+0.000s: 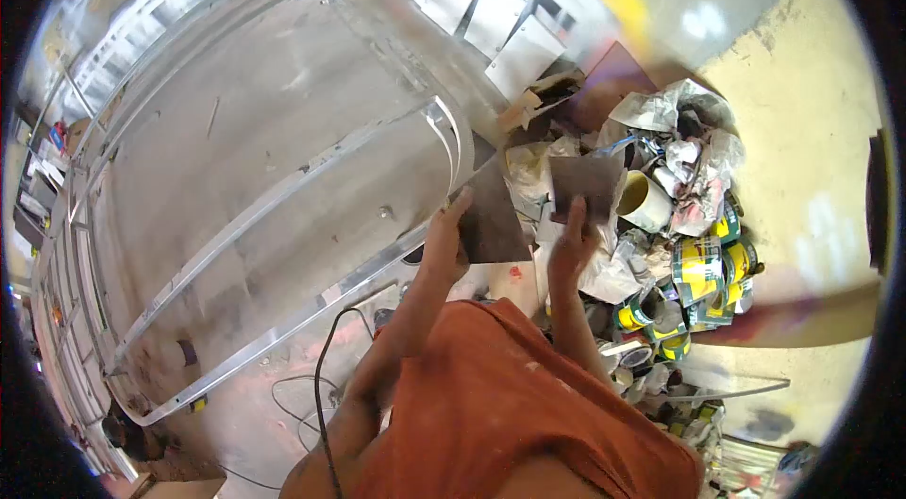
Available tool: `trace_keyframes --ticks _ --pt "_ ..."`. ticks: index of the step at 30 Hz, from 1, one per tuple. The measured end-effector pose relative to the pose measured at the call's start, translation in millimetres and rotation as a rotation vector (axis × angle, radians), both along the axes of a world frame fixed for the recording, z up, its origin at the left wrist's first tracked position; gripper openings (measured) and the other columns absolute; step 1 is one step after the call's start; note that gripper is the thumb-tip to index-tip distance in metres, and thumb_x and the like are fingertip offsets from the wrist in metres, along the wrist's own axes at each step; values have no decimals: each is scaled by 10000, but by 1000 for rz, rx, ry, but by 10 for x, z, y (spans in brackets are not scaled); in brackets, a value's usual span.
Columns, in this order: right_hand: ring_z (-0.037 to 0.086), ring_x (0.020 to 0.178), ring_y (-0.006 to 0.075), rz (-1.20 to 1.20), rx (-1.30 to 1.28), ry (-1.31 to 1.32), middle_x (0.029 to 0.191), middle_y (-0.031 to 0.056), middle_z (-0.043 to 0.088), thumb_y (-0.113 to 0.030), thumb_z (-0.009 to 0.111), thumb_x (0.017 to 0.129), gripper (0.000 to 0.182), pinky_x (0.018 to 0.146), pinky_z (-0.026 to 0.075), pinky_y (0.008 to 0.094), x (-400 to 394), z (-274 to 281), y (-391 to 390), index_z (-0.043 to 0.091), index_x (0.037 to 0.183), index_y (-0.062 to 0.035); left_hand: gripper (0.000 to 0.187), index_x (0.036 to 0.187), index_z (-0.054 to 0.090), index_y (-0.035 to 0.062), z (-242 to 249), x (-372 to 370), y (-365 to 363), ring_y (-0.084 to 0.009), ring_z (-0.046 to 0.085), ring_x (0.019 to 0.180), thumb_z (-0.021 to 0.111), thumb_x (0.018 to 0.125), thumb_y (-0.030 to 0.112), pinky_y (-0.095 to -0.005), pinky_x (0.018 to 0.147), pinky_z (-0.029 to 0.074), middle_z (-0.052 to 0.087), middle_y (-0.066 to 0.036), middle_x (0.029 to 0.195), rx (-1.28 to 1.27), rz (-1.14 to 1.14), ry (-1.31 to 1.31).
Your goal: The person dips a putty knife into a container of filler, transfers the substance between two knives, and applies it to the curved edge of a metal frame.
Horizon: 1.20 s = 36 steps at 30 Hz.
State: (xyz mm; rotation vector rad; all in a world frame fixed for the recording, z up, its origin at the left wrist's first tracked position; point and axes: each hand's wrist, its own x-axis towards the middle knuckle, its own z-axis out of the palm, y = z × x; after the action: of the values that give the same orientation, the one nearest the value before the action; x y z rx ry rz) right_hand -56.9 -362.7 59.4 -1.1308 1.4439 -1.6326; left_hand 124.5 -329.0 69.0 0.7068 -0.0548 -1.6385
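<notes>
My left hand (447, 240) is closed on the edge of a dark sheet of sandpaper (497, 221), close beside the curved corner of a metal tube frame (359, 263). In my right hand (573, 244) is a smaller, squarish dark piece of sandpaper (578, 183), held upright with the thumb flat on its face. The two pieces are apart, with a narrow gap between them. Behind the right-hand piece lie crumpled paper and a cream-coloured container (646, 204).
A heap of crumpled plastic and paper (694, 169) and several yellow-and-green paint cans (696, 268) stands against the wall at right. White panels (495, 13) lean at the back. A black cable (323, 376) runs by my left arm. Long frame bars (255, 211) cross the left side.
</notes>
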Motion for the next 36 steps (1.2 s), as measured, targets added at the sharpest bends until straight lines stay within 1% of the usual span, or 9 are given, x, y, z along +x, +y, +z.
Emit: trace_keyframes --ticks 7,10,14,20,24,29,31,32,36 --pt "593 828 328 732 -153 1012 950 132 613 -116 536 913 204 737 494 420 -516 -169 -60 583 1083 -12 346 1177 544 41 88 -473 -100 -161 643 739 589 948 296 -277 640 529 622 -71 973 -37 13 -381" --pt "511 607 108 476 370 -414 805 18 585 -283 550 986 222 554 467 303 -587 223 -262 576 1010 -64 317 1117 523 9 -254 -452 -92 -141 543 526 477 1004 301 -245 536 454 537 -53 831 -513 -415 1006" --pt "450 468 90 816 343 -797 610 -20 497 -345 625 922 255 437 387 242 -648 442 -526 613 900 -91 274 1094 516 24 -12 -623 -19 -108 472 447 451 1012 277 -209 498 404 476 -43 787 -460 -425 935" --pt "585 597 190 1680 120 664 802 85 683 -372 704 845 345 572 461 364 -513 976 -327 647 832 -32 389 1126 520 33 -161 -794 136 -147 542 625 557 938 372 -263 533 453 552 -93 910 -581 -346 893" --pt "613 600 161 946 655 -380 693 67 667 -353 665 881 327 599 501 341 -555 884 -593 689 934 -32 369 1164 516 40 80 -723 187 -234 630 790 554 923 316 -361 609 534 604 -124 1062 -703 -432 929" --pt "611 565 86 1640 -279 531 769 47 668 -298 643 906 276 409 432 253 -417 1026 -360 692 944 -29 336 1123 585 26 -397 -873 435 -214 667 761 565 916 290 -347 628 556 642 -117 1061 -251 270 -141" --pt "642 662 109 1438 126 318 841 56 677 -283 627 921 260 457 469 272 -640 977 -387 681 982 -36 397 1183 528 -26 3 -724 410 -182 633 635 520 937 286 -288 520 472 606 -128 1065 143 367 173" --pt "651 711 136 1123 383 13 866 45 674 -259 630 921 250 487 484 279 -661 1078 -299 644 1086 -73 441 1237 460 -51 -161 -601 348 -137 551 533 471 965 295 -253 465 384 592 -110 894 -526 -5 786" --pt "629 682 129 743 380 -349 923 37 655 -279 613 914 278 448 431 251 -660 879 -534 609 1086 -61 400 1251 413 -67 -10 -596 301 -125 470 438 411 985 232 -271 438 346 402 -61 890 -609 -188 927"
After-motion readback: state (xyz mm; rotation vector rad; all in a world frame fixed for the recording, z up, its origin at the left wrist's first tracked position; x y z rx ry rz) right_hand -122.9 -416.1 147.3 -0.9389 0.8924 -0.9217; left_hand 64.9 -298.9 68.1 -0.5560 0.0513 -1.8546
